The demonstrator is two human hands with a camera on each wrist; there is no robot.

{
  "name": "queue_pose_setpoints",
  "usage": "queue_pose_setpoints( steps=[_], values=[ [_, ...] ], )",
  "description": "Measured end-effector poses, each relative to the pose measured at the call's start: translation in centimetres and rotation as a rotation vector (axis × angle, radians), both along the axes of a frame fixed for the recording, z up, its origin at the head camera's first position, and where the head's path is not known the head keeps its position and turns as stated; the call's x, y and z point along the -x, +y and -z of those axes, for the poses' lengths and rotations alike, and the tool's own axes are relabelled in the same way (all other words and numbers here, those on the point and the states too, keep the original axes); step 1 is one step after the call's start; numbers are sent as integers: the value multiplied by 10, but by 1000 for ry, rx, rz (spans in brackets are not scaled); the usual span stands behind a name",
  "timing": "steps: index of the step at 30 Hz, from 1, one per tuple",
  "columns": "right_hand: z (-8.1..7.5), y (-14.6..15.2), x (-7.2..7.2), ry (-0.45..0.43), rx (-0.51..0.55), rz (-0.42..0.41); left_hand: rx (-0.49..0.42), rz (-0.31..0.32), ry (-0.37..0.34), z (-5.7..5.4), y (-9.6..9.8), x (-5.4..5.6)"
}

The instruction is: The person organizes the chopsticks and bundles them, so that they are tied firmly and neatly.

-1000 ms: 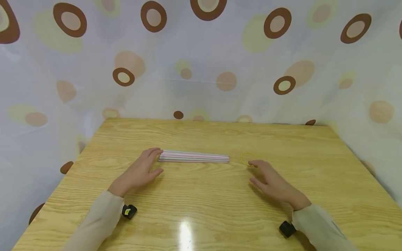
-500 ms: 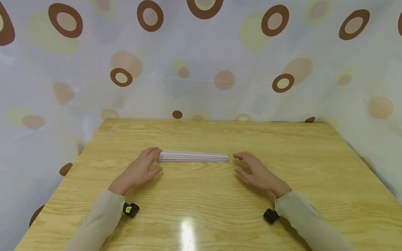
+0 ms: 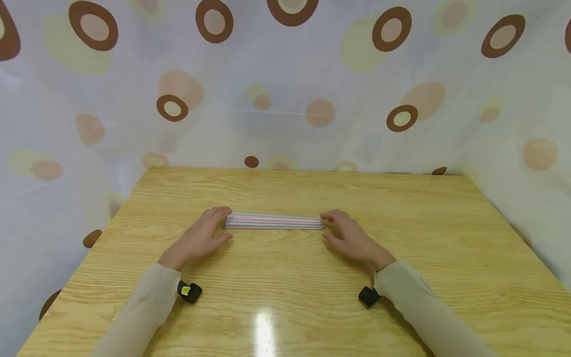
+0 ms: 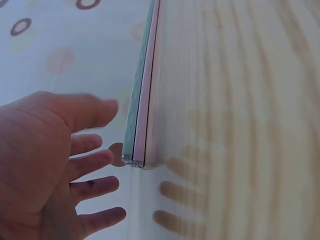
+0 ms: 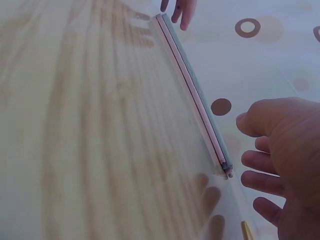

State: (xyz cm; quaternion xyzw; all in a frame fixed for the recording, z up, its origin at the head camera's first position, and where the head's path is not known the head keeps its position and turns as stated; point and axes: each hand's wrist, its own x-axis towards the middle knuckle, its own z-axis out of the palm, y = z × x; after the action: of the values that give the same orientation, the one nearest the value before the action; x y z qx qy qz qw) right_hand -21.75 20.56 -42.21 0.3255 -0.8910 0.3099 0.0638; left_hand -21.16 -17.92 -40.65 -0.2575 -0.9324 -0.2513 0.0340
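Observation:
A row of long thin sticks (image 3: 273, 221), pale green and pink, lies side by side across the table. My left hand (image 3: 200, 240) is at their left end, its fingers spread and loosely bent. In the left wrist view a gap shows between that hand (image 4: 40, 155) and the sticks (image 4: 142, 95). At the opposite end is my right hand (image 3: 352, 240), thumb and fingers apart. The right wrist view shows this hand (image 5: 295, 155) beside the sticks (image 5: 197, 100), gripping nothing. A thin yellow loop (image 3: 360, 219), like a rubber band, lies partly hidden behind the right hand.
The wooden table (image 3: 285, 282) reaches back to a white curtain (image 3: 285, 139) with brown and beige spots, which also hangs at both sides. Small black cameras (image 3: 190, 292) are worn at both wrists.
My right hand has moved left, from the yellow loop to the right end of the sticks. The left hand has stayed nearly in place.

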Motion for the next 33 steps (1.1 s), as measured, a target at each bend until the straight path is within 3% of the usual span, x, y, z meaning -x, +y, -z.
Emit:
queue_pose_setpoints(
  steps=[7, 18, 27, 33],
  values=[
    [-2, -10, 6, -28, 24, -15, -16, 8, -13, 2, 2, 6],
    [-1, -19, 14, -43, 37, -18, -3, 9, 34, 3, 7, 14],
    [5, -22, 25, 14, 20, 4, -9, 0, -11, 4, 14, 20],
    [9, -24, 28, -22, 24, 27, 9, -5, -27, 8, 16, 25]
  ],
)
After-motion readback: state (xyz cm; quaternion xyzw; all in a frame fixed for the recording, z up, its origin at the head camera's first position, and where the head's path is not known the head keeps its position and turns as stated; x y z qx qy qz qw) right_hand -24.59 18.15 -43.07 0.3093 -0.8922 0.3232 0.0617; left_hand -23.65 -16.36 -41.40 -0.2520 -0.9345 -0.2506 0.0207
